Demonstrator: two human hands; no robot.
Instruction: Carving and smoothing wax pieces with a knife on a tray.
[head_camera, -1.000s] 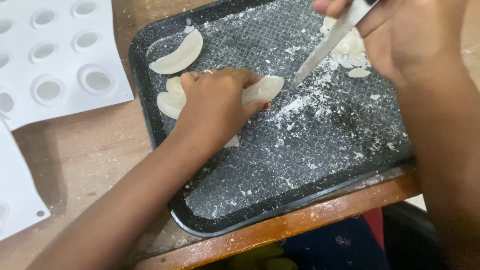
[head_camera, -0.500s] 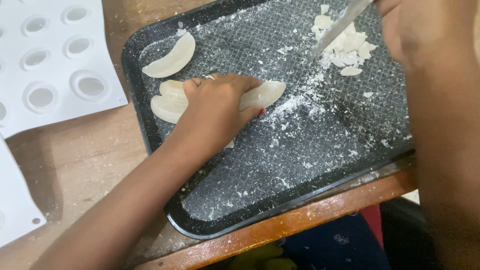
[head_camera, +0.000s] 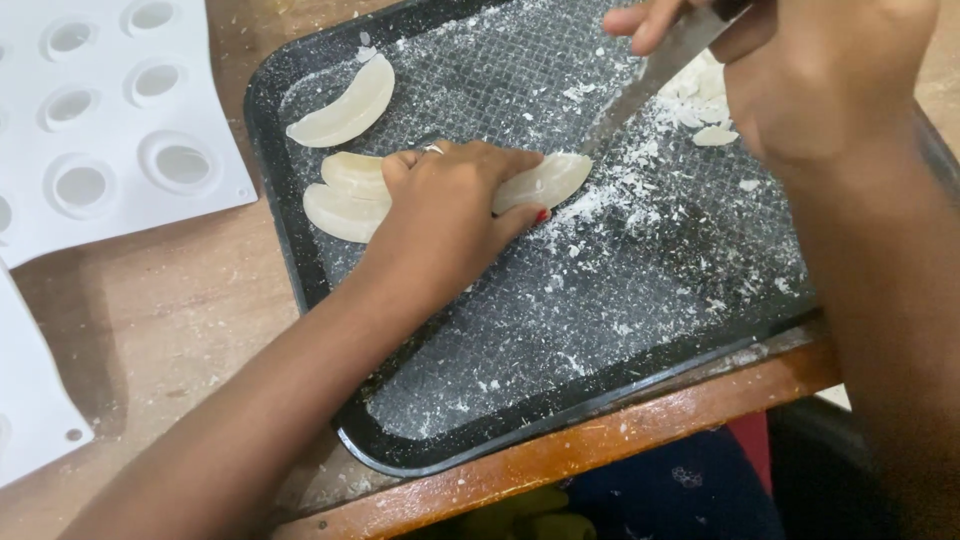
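Note:
My left hand (head_camera: 450, 215) presses down on a pale curved wedge (head_camera: 545, 180) lying on a dark textured tray (head_camera: 600, 300). Its fingers cover most of the wedge, and only the right tip shows. My right hand (head_camera: 800, 70) grips a knife (head_camera: 650, 75) whose blade slants down toward that tip. Two more pale wedges (head_camera: 345, 195) lie stacked just left of my left hand. A single wedge (head_camera: 345, 105) rests near the tray's far left corner. A heap of white chopped bits (head_camera: 705, 100) sits under my right hand.
White crumbs and powder are scattered over the tray. A white mould sheet with round cavities (head_camera: 110, 110) lies on the wooden table (head_camera: 180, 310) to the left, with another white sheet (head_camera: 30, 400) below it. The table's front edge (head_camera: 600, 450) runs under the tray.
The knife has come back down from the heap of chopped bits toward the tip of the held wedge. My left hand stays pressed on the wedge.

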